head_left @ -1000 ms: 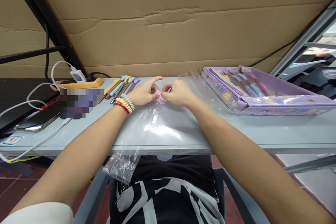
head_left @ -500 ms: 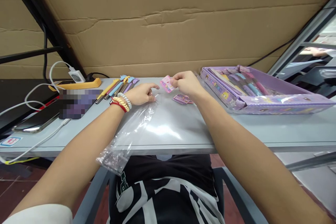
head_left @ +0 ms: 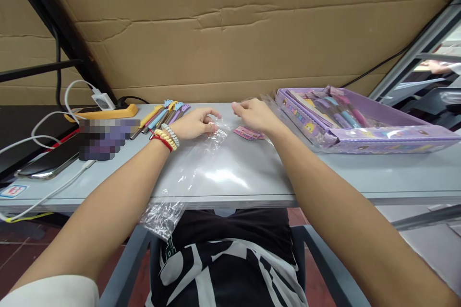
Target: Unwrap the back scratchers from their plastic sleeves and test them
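My left hand (head_left: 194, 122), with beaded and red bands on its wrist, has its fingers curled at the top edge of a clear plastic bag (head_left: 176, 192). The bag trails down across the desk and hangs over its front edge. My right hand (head_left: 254, 114) is a short way off to the right, fingers loosely stretched toward the left hand, and no card shows in it. Just below it several small pink printed cards (head_left: 248, 133) lie overlapping on the desk.
Several colored pens (head_left: 158, 119) lie left of my left hand. Farther left are phones (head_left: 50, 156), white cables and a yellow power strip (head_left: 104, 113) with a charger. A purple open box (head_left: 382, 138) with wrapped pens stands at the right. Cardboard (head_left: 223, 53) covers the back.
The pink card that my right hand held is no longer in its fingers. My left hand has shifted slightly, and the top of the bag has moved a little right.
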A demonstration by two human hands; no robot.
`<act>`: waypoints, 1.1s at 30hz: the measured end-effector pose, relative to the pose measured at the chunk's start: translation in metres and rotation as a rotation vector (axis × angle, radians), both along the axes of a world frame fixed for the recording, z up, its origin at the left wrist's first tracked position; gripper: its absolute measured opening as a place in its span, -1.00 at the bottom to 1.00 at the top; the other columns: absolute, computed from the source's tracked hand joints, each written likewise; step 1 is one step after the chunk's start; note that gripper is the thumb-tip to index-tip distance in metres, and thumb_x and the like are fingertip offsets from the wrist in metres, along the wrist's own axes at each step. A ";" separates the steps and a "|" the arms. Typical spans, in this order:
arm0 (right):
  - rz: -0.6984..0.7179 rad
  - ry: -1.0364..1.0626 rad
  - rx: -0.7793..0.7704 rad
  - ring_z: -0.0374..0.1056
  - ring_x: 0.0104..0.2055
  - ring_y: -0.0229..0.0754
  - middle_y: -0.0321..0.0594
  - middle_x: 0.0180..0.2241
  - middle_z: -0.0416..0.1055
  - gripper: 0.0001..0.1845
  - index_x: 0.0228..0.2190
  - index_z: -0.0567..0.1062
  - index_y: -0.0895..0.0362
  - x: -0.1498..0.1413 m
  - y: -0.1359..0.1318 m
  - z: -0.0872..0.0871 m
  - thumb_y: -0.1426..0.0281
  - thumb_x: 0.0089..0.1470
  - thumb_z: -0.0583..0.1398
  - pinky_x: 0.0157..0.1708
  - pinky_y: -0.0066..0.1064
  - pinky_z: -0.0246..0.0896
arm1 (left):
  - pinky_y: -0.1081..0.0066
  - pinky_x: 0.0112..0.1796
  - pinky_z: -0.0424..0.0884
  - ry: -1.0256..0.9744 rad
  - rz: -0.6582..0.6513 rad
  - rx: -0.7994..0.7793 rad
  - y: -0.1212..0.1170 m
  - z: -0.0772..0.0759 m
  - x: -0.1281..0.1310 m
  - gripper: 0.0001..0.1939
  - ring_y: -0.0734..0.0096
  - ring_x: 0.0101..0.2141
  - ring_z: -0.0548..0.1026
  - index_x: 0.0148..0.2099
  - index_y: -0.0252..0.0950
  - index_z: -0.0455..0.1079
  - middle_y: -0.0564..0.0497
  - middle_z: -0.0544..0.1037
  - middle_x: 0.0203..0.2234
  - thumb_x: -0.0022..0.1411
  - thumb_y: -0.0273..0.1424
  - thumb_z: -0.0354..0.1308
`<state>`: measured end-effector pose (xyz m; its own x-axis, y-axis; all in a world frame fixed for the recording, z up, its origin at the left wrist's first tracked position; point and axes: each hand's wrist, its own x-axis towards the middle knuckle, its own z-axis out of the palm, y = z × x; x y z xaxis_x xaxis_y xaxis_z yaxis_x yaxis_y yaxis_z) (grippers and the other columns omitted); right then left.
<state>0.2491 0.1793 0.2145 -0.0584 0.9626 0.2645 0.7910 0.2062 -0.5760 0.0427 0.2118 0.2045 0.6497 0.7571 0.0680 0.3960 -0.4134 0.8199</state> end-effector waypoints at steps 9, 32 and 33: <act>0.229 0.057 -0.120 0.13 -0.60 -0.36 -0.32 -0.60 0.33 -0.76 -0.54 0.37 0.16 -0.014 -0.008 0.000 0.28 0.03 0.24 -0.55 -0.44 -0.01 | 0.43 -0.44 0.30 -0.017 0.047 0.018 -0.012 0.009 0.004 -0.75 0.48 -0.54 0.40 -0.12 -0.32 0.35 0.11 0.44 -0.62 0.11 -0.42 0.19; 0.092 -0.121 0.259 0.31 -0.08 0.03 0.02 -0.02 0.31 -0.25 0.21 0.18 0.11 -0.034 -0.044 0.013 0.37 -0.05 0.15 -0.11 -0.18 0.23 | 0.42 -0.61 0.32 -0.591 1.019 0.192 0.009 0.024 -0.007 -0.65 0.51 -0.63 0.43 -0.04 -0.17 0.06 0.02 0.52 -0.28 0.22 -0.15 0.03; 0.060 -0.107 0.295 0.31 -0.08 0.01 0.00 -0.03 0.31 -0.26 0.21 0.19 0.10 -0.028 -0.044 0.020 0.34 -0.04 0.17 -0.09 -0.18 0.22 | 0.43 -0.61 0.31 -0.571 1.011 0.205 0.008 0.024 -0.007 -0.66 0.51 -0.64 0.42 -0.05 -0.18 0.06 0.02 0.51 -0.28 0.23 -0.13 0.01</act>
<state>0.2208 0.1348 0.2342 -0.1556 0.8390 0.5214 0.8249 0.4007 -0.3987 0.0359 0.2196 0.2287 -0.4037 0.8513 0.3351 0.2163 -0.2670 0.9391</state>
